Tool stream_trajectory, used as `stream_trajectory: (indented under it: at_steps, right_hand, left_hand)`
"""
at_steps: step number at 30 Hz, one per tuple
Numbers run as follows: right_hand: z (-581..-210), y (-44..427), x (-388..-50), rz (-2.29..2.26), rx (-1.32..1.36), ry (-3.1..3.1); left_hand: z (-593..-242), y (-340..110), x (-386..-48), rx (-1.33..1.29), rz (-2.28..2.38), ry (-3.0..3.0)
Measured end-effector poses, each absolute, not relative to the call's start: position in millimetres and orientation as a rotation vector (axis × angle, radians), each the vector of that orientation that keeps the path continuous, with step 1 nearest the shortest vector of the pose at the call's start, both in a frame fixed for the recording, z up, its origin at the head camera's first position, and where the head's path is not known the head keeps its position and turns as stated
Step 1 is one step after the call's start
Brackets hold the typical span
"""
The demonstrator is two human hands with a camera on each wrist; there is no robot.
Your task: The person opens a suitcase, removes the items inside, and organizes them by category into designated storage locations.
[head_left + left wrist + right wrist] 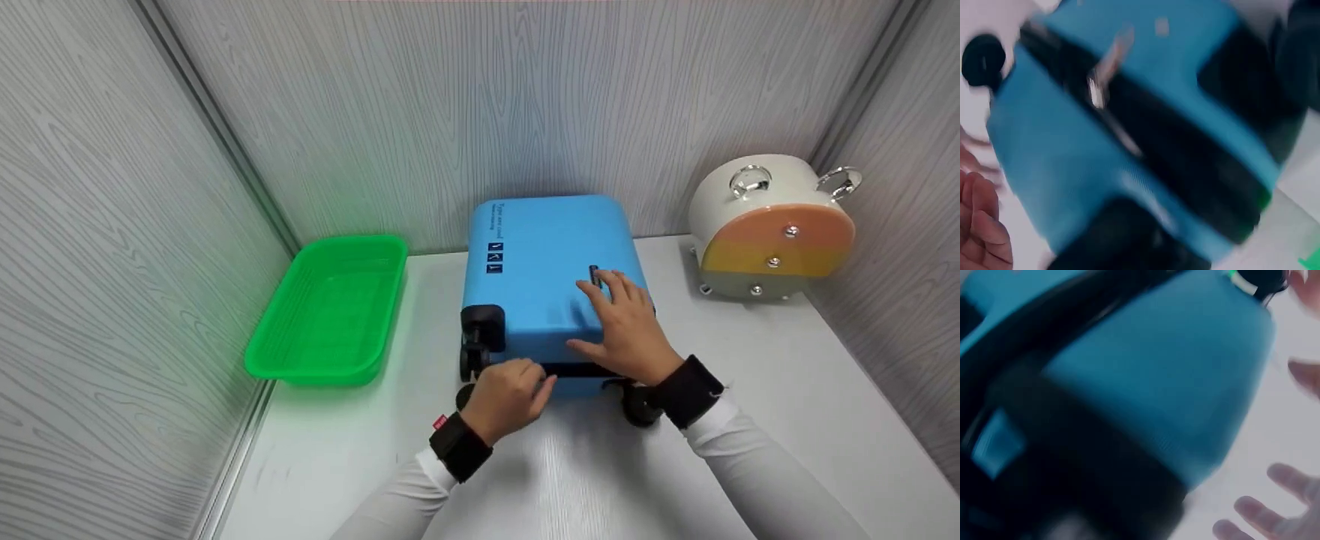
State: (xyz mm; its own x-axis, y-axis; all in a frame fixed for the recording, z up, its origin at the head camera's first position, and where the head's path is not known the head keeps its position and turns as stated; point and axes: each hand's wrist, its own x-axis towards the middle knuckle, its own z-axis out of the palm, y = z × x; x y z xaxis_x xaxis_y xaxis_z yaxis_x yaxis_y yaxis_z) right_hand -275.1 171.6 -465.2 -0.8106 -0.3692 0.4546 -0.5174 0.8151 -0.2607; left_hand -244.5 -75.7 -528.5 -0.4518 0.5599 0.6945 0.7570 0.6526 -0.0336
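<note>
A light blue suitcase (547, 247) with black wheels lies flat on the white table, its wheeled end towards me. My left hand (506, 397) is at the near left of that end, fingers loosely curled. In the left wrist view, the left hand (982, 222) holds nothing and is apart from the suitcase (1067, 152). Above the near right part of the suitcase is my right hand (626, 326), its fingers spread; contact cannot be told. In the right wrist view, the right hand's fingers (1289, 484) are spread beside the suitcase (1185, 365). Both wrist views are blurred.
A green plastic basket (330, 307) stands on the left of the table (442, 300). On the right is a round white box (772, 225) with a striped front and silver ring handles. A wood-grain panel (480, 105) rises behind the suitcase.
</note>
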Motion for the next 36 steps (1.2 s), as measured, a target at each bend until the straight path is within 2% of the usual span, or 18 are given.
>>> stream_trajectory:
  at_steps: [3, 7, 13, 25, 36]
  right_hand:
    - [-466.0, 184.9, -284.9, 0.495, 0.586, -2.798]
    - [-472.7, 196.8, -289.9, 0.481, 0.490, -2.964]
    - [-480.0, 199.8, -287.8, 0.600, 0.451, -2.956]
    - [-486.6, 199.7, -287.2, 0.844, 0.352, -2.953]
    - [-485.5, 200.6, -285.8, 0.856, 0.345, -2.948]
  left_hand:
    - [-551.9, -72.8, -237.5, -0.939, -0.390, -2.289]
    - [-578.7, -76.1, -237.7, -0.706, -0.308, -2.457]
    - [-597.5, -80.2, -244.8, -0.470, -0.065, -2.535]
    - [-604.5, -73.1, -248.3, -0.476, -0.741, -2.565]
    - [-610.7, -93.3, -238.8, -0.634, -0.507, -2.435]
